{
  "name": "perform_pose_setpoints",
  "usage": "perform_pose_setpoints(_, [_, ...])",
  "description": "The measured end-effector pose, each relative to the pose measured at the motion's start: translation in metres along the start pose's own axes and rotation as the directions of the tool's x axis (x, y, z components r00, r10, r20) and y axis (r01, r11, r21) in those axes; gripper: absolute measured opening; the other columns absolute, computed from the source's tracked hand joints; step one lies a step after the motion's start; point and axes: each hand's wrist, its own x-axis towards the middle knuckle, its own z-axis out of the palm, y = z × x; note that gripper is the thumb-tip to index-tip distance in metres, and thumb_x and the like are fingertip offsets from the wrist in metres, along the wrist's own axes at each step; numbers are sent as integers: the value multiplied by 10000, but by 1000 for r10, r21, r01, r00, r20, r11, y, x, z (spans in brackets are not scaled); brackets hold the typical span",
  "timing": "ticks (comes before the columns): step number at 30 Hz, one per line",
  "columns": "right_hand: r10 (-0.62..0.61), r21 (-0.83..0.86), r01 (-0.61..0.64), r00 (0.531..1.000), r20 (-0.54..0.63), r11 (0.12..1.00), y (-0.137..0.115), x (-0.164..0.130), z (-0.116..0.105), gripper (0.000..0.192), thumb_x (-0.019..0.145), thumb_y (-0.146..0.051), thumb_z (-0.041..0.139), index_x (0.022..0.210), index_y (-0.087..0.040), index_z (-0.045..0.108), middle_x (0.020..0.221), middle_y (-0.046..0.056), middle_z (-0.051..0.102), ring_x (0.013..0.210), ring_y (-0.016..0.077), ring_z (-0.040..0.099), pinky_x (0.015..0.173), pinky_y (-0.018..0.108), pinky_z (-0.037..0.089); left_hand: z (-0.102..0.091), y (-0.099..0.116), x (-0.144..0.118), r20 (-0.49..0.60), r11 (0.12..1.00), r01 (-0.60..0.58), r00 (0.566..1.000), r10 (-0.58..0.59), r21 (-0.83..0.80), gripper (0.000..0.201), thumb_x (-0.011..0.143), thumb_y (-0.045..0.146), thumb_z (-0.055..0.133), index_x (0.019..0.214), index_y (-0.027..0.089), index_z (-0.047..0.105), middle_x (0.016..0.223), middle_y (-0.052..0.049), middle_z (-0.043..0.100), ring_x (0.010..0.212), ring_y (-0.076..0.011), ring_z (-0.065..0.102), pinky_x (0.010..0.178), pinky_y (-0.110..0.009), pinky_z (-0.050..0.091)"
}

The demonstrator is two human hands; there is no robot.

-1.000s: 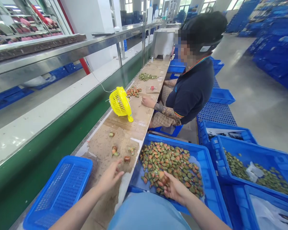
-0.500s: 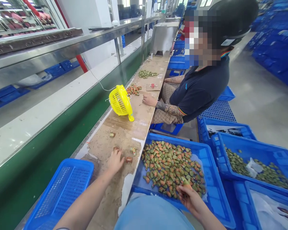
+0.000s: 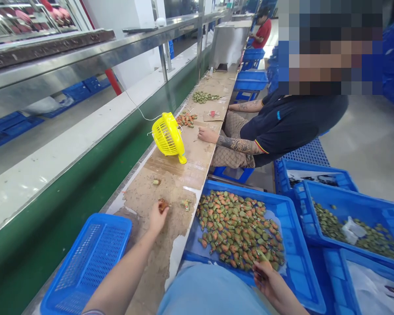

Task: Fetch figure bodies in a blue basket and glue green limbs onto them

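Brown piece [image 3: 163, 204] on the bench [image 3: 170, 175] is now pinched by the left hand [image 3: 157, 217], which has advanced to it. Right hand [image 3: 268, 279] has withdrawn to the crate [image 3: 292, 245] edge, fingers curled on a green piece [image 3: 261, 255].

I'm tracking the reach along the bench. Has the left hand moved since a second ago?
Yes. The left hand has gone forward along the bench, toward the yellow fan, and now touches a brown piece it earlier lay short of.
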Motion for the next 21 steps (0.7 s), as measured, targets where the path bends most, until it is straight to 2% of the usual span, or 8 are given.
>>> perform_pose_setpoints(2, [34, 2, -34, 999, 4, 999, -2, 0, -1, 280, 514, -171, 796, 616, -184, 535, 525, -43, 608, 473, 86, 561, 466, 179, 484, -15, 2, 10, -60, 978, 77, 994, -90, -192, 279, 843, 278, 520, 1094, 158, 525, 1077, -74, 571, 871, -191, 586, 714, -382, 510])
perform_pose_setpoints(3, [47, 4, -47, 999, 6, 999, -3, 0, -2, 289, 510, -164, 802, 614, -182, 533, 522, -44, 612, 471, 82, 560, 466, 175, 484, -22, 4, 15, -56, 952, 110, 990, -131, -287, 277, 847, 285, 514, 1092, 157, 525, 1059, -72, 576, 846, -182, 591, 695, -369, 513])
perform_pose_setpoints(6, [77, 9, -77, 997, 10, 997, -3, 3, -3, 295, 511, -151, 810, 627, -176, 540, 522, -41, 625, 470, 81, 564, 470, 178, 491, -39, 13, 21, 51, 828, 196, 979, -199, -525, 251, 849, 292, 509, 1052, 147, 543, 990, -59, 597, 775, -159, 598, 647, -336, 517])
perform_pose_setpoints(9, [92, 19, -92, 996, 13, 996, -3, 7, -5, 289, 520, -140, 807, 635, -171, 543, 525, -37, 633, 471, 85, 571, 473, 184, 498, -48, 22, 15, 180, 696, 262, 965, -191, -668, 221, 851, 286, 508, 1008, 139, 557, 934, -46, 606, 709, -136, 593, 599, -301, 513])
perform_pose_setpoints(12, [99, 26, -100, 995, 12, 995, -3, 9, -7, 283, 525, -132, 801, 638, -171, 545, 522, -39, 630, 465, 86, 571, 461, 178, 495, -52, 31, 5, 263, 599, 307, 951, -163, -739, 217, 855, 283, 503, 1006, 137, 556, 908, -39, 608, 663, -119, 584, 564, -278, 507])
perform_pose_setpoints(15, [100, 29, -100, 995, 6, 995, -1, 9, -8, 283, 527, -145, 797, 643, -174, 540, 529, -30, 632, 469, 95, 577, 449, 179, 493, -53, 37, -2, 292, 548, 324, 945, -148, -771, 223, 857, 278, 500, 1024, 138, 551, 912, -40, 608, 658, -118, 584, 557, -274, 506])
perform_pose_setpoints(19, [67, 48, -66, 997, -23, 997, 5, 11, -8, 296, 526, -176, 784, 667, -193, 524, 518, -47, 622, 451, 84, 567, 420, 156, 474, -48, 45, -4, 270, 539, 306, 952, -147, -785, 206, 857, 273, 502, 997, 134, 560, 893, -36, 612, 651, -117, 585, 553, -272, 504])
perform_pose_setpoints(21, [49, 62, -46, 997, -52, 997, 8, 12, -9, 314, 511, -181, 776, 687, -206, 517, 504, -62, 614, 431, 78, 556, 402, 146, 463, -53, 50, -7, 229, 555, 272, 962, -148, -786, 176, 857, 262, 501, 944, 127, 571, 843, -25, 615, 610, -104, 576, 529, -257, 496])
